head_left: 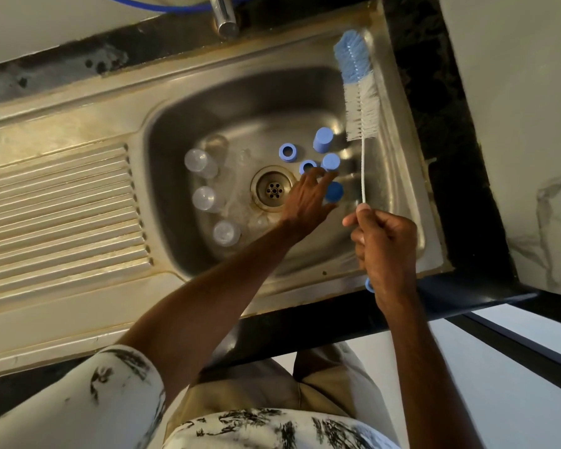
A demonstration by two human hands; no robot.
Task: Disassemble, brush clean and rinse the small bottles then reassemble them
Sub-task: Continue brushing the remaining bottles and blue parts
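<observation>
While the right hand (384,244) curls tightly round the thin wire handle of the bottle brush (360,92), the left hand (306,197) reaches down into the sink (162,131) with its fingers spread and straight, holding nothing. The brush stands slanted above the basin's right side. Its blue and white bristle head lies along the right rim, close to the black counter edge (434,92), and the handle's blue loop shows below the fist.

Five blue caps (323,140) cluster on the basin floor to the right of the drain (274,189), near the right wall: two open rings and three closed pieces. The left fingertips hover at the nearest ring and the closed cap beside it, and the lowest cap sits just under the fingers. Whether any finger touches them I cannot tell.

Three clear bottles (208,199) stand in a row along the left wall of the basin, well apart from the caps. A band of bare steel around the drain lies between the two groups. The tap (224,14) hangs over the back rim, and the ribbed draining board (59,215) stretches off to the left.
</observation>
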